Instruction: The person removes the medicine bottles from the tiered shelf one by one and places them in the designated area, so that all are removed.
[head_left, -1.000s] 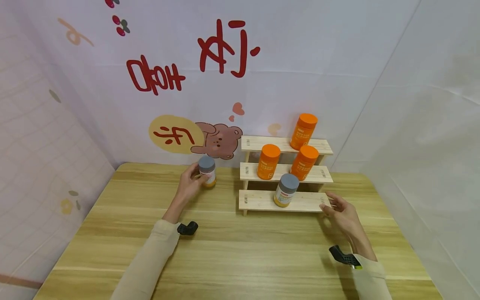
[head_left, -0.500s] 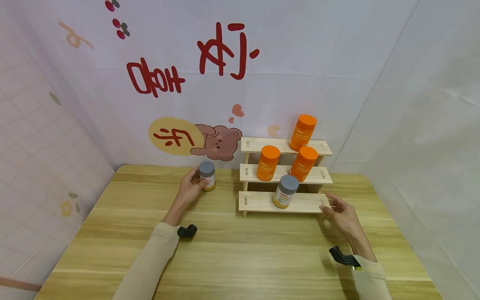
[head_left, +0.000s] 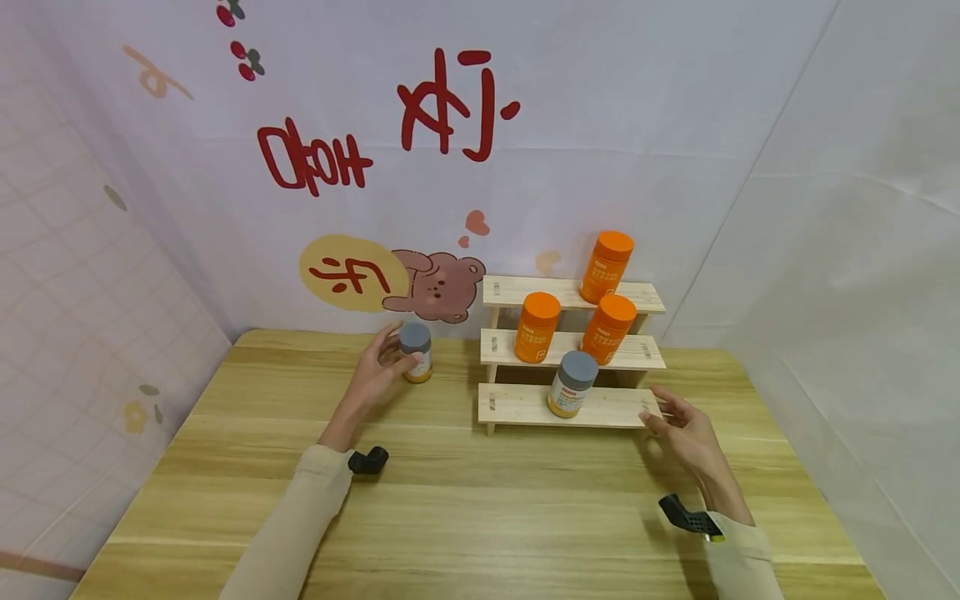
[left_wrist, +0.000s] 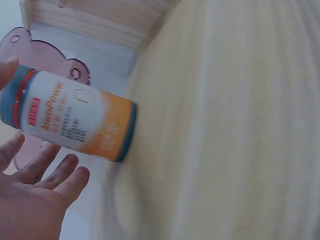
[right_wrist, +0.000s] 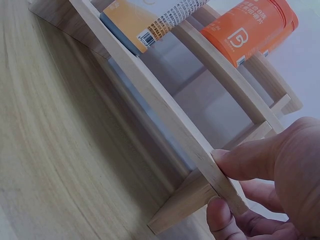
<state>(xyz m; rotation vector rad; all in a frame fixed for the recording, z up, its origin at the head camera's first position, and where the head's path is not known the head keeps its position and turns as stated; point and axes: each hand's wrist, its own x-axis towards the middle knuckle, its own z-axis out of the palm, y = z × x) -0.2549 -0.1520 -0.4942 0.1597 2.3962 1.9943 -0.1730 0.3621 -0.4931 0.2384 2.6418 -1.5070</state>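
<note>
Left hand [head_left: 378, 368] opened off gray-lidded bottle [head_left: 416, 352], wooden table [head_left: 480, 517], pink backdrop [head_left: 600, 125]

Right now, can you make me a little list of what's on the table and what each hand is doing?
Left hand: fingers spread, beside the grey-lidded bottle standing on the table
Right hand: thumb and fingers pinch the bottom shelf's end
Wooden rack: three steps
Bottom step: one grey-lidded bottle
Middle step: two orange bottles
Top step: one orange bottle

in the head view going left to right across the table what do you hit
Left hand → grey-lidded bottle on the table → left orange bottle on the middle step → grey-lidded bottle on the bottom step → right hand
</note>
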